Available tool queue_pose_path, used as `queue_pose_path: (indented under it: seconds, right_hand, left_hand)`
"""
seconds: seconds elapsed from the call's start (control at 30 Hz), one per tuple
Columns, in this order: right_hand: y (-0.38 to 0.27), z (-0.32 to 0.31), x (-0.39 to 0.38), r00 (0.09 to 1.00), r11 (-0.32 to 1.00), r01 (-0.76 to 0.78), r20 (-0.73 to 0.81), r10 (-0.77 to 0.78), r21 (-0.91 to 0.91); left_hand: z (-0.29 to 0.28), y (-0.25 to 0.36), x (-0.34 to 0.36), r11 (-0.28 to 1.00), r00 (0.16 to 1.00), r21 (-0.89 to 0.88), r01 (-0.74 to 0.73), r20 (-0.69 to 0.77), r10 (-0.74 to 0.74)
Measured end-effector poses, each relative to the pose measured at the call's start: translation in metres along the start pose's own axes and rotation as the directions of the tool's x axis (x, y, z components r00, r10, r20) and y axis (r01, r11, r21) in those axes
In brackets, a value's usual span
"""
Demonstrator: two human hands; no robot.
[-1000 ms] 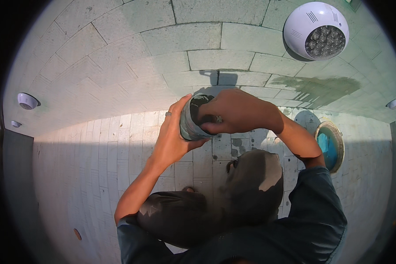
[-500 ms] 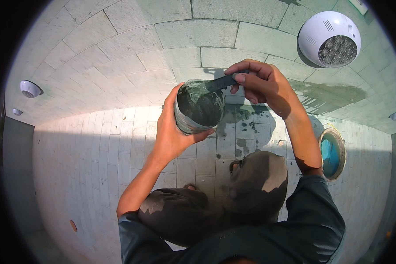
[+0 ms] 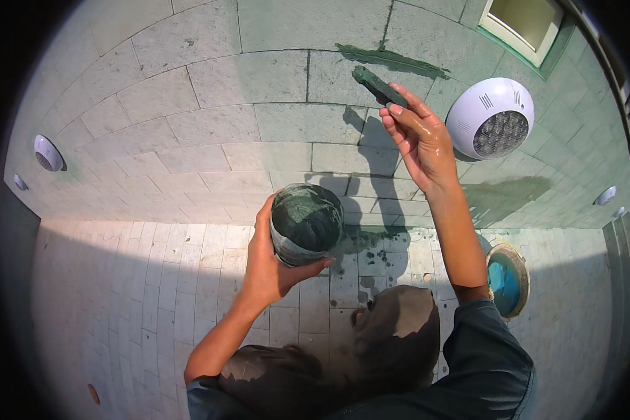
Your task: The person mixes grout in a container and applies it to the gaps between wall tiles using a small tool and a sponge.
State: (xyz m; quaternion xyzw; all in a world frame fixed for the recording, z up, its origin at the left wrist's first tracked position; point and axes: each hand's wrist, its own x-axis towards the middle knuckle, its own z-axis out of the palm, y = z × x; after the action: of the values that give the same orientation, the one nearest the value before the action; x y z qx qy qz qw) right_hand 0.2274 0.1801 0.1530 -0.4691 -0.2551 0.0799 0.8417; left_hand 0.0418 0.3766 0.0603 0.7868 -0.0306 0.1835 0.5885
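Nearest, left hand (image 3: 269, 269) wrapped round a small tub (image 3: 305, 224) of dark green paste, grip closed on its side, mouth tipped up for easy reloading. Above and right of the tub, right hand (image 3: 420, 140) pinching a flat paste-coated spatula (image 3: 378, 85), blade laid along a tile joint, likely to press filler in. Farther, right of the tub, round white pool light (image 3: 490, 117) on the wall

The round lamp (image 3: 491, 128) sits on the wall (image 3: 210, 105), right of the spatula (image 3: 378, 87), above the drain (image 3: 508, 279).
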Motion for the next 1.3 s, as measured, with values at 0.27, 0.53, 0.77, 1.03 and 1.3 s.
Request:
queue_pose_path:
  seconds: [0.27,0.53,0.77,1.03,1.3]
  right_hand:
    - [0.003,0.023,0.04,0.945,0.863,0.328,0.125,-0.303,-0.385]
    - [0.021,0.015,0.082,0.488,-0.302,0.661,0.699,-0.522,-0.687]
    - [-0.003,-0.018,0.077,0.472,-0.495,0.588,0.768,-0.433,-0.64]
    - [-0.013,-0.006,0.055,0.474,-0.374,0.619,0.708,-0.523,-0.691]
    - [0.02,0.015,0.085,0.405,-0.444,0.674,0.798,-0.445,-0.59]
  left_hand:
    - [-0.012,0.006,-0.008,0.996,0.998,-0.083,-0.044,-0.036,0.042]
    - [-0.013,0.013,-0.011,0.977,0.997,-0.199,-0.081,-0.02,0.079]
    - [-0.018,0.014,-0.012,0.977,0.991,-0.166,-0.132,-0.031,0.129]
    - [-0.016,0.015,-0.008,0.974,0.989,-0.176,-0.146,-0.034,0.142]
    - [-0.011,0.017,-0.009,0.98,0.996,-0.178,-0.092,-0.022,0.09]
